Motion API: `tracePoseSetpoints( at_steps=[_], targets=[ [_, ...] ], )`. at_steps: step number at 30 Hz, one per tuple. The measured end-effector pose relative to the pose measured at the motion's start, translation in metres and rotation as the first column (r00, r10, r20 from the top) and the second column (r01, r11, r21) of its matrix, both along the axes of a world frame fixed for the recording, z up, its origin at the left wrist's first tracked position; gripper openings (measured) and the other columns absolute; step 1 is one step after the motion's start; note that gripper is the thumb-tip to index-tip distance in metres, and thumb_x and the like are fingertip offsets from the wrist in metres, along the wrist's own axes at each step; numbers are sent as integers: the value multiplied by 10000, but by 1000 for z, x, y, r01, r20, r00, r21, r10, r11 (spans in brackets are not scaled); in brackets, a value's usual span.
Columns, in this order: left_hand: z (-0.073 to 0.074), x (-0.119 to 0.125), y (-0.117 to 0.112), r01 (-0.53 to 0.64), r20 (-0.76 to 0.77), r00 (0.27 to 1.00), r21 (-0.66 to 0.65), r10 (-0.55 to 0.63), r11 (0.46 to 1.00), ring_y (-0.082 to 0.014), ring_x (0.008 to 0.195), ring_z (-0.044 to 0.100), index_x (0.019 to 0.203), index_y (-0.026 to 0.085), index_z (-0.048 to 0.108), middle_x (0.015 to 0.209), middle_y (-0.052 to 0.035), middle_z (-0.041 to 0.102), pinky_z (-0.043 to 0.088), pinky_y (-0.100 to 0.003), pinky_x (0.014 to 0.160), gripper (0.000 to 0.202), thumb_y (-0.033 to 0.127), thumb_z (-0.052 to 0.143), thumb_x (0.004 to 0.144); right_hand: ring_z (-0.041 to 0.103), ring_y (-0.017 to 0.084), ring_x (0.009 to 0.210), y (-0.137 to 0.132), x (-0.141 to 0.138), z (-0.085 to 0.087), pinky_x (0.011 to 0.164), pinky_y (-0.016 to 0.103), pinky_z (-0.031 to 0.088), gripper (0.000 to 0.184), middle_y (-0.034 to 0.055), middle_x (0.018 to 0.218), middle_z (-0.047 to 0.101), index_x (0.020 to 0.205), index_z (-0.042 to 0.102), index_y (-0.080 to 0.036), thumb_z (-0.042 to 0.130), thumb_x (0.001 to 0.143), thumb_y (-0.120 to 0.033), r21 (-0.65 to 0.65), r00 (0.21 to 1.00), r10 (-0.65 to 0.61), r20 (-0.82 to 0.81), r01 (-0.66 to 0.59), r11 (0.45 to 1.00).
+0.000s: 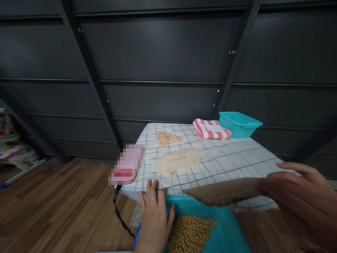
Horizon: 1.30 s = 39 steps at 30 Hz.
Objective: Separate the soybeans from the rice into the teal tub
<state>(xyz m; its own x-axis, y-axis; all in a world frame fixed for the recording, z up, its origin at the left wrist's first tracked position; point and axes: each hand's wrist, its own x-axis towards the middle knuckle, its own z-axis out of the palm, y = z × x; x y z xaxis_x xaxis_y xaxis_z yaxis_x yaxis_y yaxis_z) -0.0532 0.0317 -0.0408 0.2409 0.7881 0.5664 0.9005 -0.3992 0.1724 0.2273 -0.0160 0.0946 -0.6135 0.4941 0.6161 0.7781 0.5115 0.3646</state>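
My left hand [155,219], with a ring on one finger, lies at the front edge of the table, fingers stretched out and apart. Its thumb reaches over the left side of a teal basin [221,214] below the edge. Yellow-brown soybeans [191,233] lie in that basin. At the right, my right hand [305,196] is closed on one end of a flat brown piece of cardboard [226,189], held over the basin's far rim. Beyond it, a patch of pale rice-like grains [181,160] is spread on the checked cloth [226,165], with a few yellowish bits at its near edge.
Farther back lies a smaller pile of yellow broken grains [167,138]. A folded pink-and-white striped towel [212,129] sits beside another teal basin [238,123] at the back right. A blurred pink phone-like object [129,161] with a black strap [119,214] is on the left corner.
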Motion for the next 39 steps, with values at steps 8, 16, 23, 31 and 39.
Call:
tracePoseSetpoints(
  at_steps=[8, 16, 23, 31, 39],
  targets=[
    [2, 0, -3, 18, 3, 1000, -14, -18, 1000, -400, 1195, 326, 980, 148, 486, 1186, -194, 444, 372, -658, 830, 222, 191, 427, 770, 546, 143, 664, 9, -5, -3, 852, 393, 366, 376, -26, 716, 591, 930, 529, -230, 328, 750, 32, -58, 1000, -13, 22, 14, 998],
    [-3, -6, 2, 30, -42, 999, -39, -31, 999, -385, 1206, 316, 1009, 153, 487, 1201, -185, 436, 382, -634, 841, 249, 218, 437, 774, 563, 177, 748, 0, 11, 5, 878, 411, 374, 377, 2, 809, 622, 1007, 543, -261, 413, 739, -31, -19, 998, 62, 24, -62, 998],
    [-3, 3, -5, -2, 20, 1000, 7, 2, 1000, -387, 1200, 317, 975, 156, 468, 1178, -184, 443, 367, -649, 845, 216, 171, 420, 765, 554, 150, 662, 24, 12, 4, 777, 380, 385, 337, 8, 710, 596, 934, 500, -195, 340, 707, -2, -18, 992, -29, 124, 32, 999],
    [-6, 5, -6, 9, 18, 1000, -8, -9, 1000, -392, 1207, 310, 983, 156, 466, 1190, -184, 436, 359, -655, 850, 210, 178, 414, 780, 559, 151, 684, 40, 23, 8, 748, 373, 402, 285, 30, 732, 604, 961, 473, -182, 378, 755, -10, 68, 992, -7, 126, -2, 998],
    [-7, 2, -3, 34, -8, 999, -37, -34, 999, -394, 1211, 308, 987, 154, 483, 1196, -191, 440, 366, -651, 843, 214, 202, 429, 785, 560, 134, 713, 30, 26, 3, 814, 364, 381, 327, 12, 763, 613, 963, 483, -206, 352, 735, -12, -50, 994, 0, 110, 6, 999]
  ],
)
